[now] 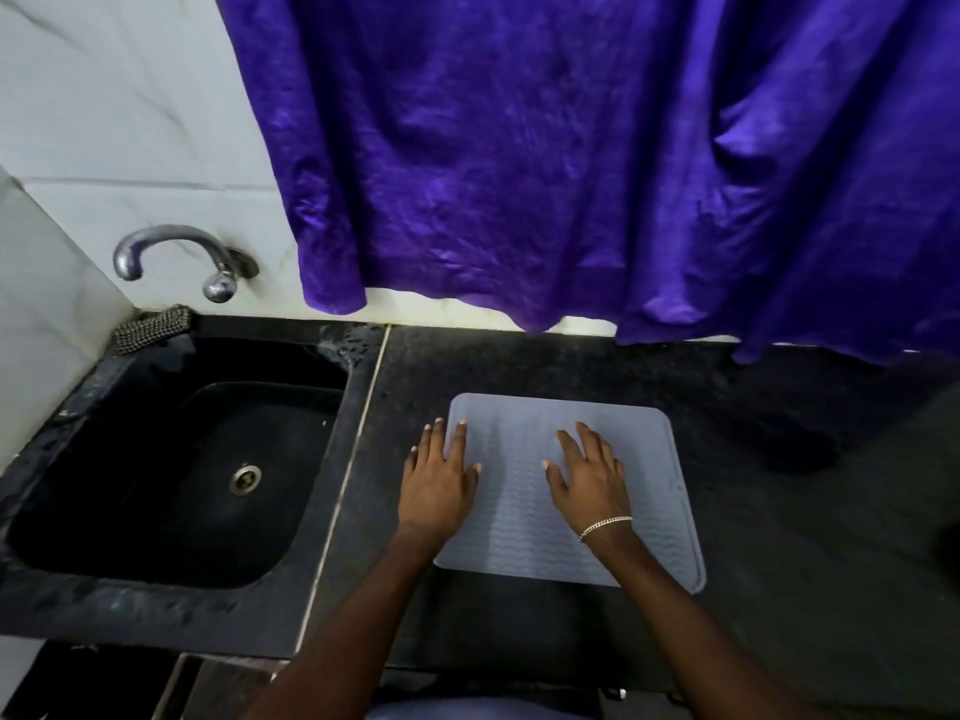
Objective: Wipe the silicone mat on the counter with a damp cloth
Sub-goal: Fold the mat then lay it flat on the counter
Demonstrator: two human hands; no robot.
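Observation:
A pale grey ribbed silicone mat [644,491] lies flat on the black counter [810,563], right of the sink. My left hand [439,480] lies flat with straight fingers over the mat's left edge, partly on the counter. Flat on the middle of the mat rests my right hand [589,478], fingers spread, with a silver bracelet at the wrist. Neither hand holds anything. A dark checked cloth [151,327] sits bunched at the sink's back left corner, under the tap.
A black sink [171,459] with a metal drain fills the left side. A chrome tap [176,254] juts from the white tiled wall. A purple curtain [571,163] hangs down to the counter's back edge. Water drops lie behind the sink.

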